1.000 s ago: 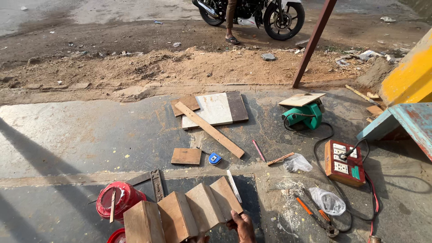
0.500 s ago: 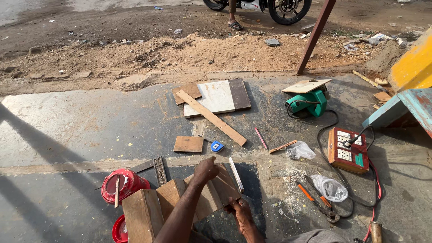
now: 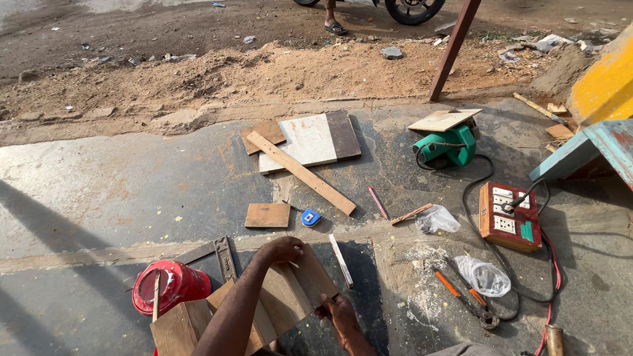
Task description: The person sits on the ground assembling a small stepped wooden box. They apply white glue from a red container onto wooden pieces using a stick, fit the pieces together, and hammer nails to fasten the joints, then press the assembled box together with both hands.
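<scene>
Change: since a second ago the left hand (image 3: pixel 282 250) has been brought into view and laid over the top of the wooden panels (image 3: pixel 264 306); half a second ago it was already there.
Left hand: curled over the far upper edge of the panels, fingers closed on the wood.
Right hand (image 3: pixel 337 311): closed on the near right edge of the same panels.
Wooden panels: held tilted near the bottom edge, a row of brown boards side by side – just right of the red bucket (image 3: pixel 173 285).
Steel square (image 3: pixel 221 256): lying flat just behind the bucket.
Middle ground: a small wood square (image 3: pixel 268 215) beside a blue tape measure (image 3: pixel 310 217); pliers (image 3: pixel 469 304) and a plastic bag (image 3: pixel 484 275) to the right.
Right side: a red socket box (image 3: pixel 509 216) with cables.
Far: a long batten (image 3: pixel 300 172) laid across a white board (image 3: pixel 310 140) – a green power tool (image 3: pixel 448 145) under a plywood piece.
</scene>
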Available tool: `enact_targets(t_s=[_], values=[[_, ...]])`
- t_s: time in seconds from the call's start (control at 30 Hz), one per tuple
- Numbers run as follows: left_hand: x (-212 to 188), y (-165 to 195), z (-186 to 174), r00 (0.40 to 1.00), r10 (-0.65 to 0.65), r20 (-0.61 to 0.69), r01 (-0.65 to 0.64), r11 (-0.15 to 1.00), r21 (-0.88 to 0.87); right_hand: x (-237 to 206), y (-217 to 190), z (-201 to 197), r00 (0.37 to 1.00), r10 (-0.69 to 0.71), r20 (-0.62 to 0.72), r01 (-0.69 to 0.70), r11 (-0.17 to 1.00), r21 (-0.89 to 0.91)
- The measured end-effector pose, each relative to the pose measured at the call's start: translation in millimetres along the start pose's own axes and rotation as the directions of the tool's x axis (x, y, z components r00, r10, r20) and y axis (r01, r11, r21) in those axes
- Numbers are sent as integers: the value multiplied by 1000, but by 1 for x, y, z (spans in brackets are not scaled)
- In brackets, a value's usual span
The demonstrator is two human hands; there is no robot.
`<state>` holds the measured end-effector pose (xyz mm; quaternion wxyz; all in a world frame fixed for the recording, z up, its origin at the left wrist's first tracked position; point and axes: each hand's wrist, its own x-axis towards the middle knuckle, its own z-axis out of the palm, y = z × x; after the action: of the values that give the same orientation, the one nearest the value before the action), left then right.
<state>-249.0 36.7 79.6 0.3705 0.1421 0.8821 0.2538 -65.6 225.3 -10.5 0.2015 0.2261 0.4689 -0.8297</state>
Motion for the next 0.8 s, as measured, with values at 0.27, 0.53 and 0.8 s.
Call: enact_targets(t_s=[0.27, 0.53, 0.8], values=[[-3, -16, 21, 972, 47, -232, -65, 995, -73, -12, 10, -27, 983, 71, -171, -142, 880, -453], [1, -20, 24, 962, 75, -264, -103, 990, -94, -18, -2, -63, 827, -190, -529, -266, 696, -667], [-5, -10, 20, 968, 63, -244, -99, 986, -137, -87, -98, -26, 964, -239, -121, 237, 971, -29]])
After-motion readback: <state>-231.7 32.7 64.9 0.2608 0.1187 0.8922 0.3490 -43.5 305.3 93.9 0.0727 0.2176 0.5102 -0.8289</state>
